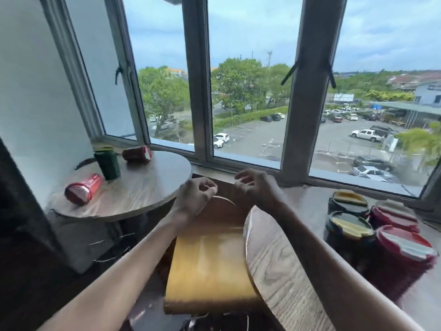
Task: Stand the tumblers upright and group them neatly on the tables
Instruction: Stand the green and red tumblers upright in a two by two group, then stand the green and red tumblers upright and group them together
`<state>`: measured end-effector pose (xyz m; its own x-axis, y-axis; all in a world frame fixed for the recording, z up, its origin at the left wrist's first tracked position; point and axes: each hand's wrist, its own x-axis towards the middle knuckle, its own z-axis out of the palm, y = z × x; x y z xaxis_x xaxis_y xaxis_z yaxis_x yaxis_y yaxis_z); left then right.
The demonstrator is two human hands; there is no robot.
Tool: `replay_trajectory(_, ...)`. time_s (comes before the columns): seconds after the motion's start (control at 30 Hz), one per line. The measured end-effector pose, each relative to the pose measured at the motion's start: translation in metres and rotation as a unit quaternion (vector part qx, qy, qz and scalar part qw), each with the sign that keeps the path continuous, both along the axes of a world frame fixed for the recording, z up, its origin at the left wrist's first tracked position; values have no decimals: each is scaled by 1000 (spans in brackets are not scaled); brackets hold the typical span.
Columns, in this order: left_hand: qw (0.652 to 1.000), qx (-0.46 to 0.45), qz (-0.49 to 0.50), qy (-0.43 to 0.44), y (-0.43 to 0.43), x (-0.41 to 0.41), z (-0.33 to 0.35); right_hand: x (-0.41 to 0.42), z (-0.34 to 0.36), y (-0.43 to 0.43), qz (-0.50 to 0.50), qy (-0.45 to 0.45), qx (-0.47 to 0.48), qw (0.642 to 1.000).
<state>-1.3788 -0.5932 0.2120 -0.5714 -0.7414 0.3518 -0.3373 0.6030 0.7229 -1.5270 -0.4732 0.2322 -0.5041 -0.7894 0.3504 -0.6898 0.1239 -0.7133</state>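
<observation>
On the left round table (148, 187) a dark green tumbler (107, 163) stands upright. Two red tumblers lie on their sides there: one near the front edge (83, 189), one at the back by the window (137, 153). On the right table (286, 259) several tumblers stand upright in a tight group: two dark ones with yellow lids (347, 203) (349, 229) and two red ones (393, 216) (403, 249). My left hand (195, 194) and my right hand (255, 187) hover empty between the tables, fingers loosely curled.
A wooden chair back (207, 259) stands in the gap between the two tables, under my arms. A window sill (238, 173) and window frames run behind both tables. A white wall (35, 91) borders the left table.
</observation>
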Motion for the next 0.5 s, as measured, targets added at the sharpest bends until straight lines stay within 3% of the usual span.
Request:
replay_trajectory(0.23,991,23,130,11,-96,105,-17,78,-29,-133,121,-78,4,990)
replay_trajectory(0.5,984,19,177,24,-251,164,-36,132,-61,-301,165,-127,14,978)
